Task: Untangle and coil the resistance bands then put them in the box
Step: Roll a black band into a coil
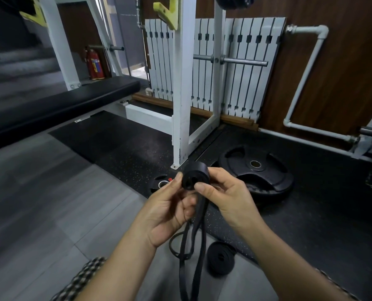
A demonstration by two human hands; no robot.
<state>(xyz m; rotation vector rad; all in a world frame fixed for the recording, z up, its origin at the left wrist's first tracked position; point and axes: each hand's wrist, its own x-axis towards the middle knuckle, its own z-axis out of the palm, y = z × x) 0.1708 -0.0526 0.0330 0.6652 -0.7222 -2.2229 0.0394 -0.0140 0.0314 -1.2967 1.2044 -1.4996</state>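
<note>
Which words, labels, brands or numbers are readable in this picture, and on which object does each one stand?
No text here can be read.
Label on the fire extinguisher: blue and yellow, too blurred to read.
Red mark on the small weight plate: too small to read.
The large weight plate: no lettering can be made out.
</note>
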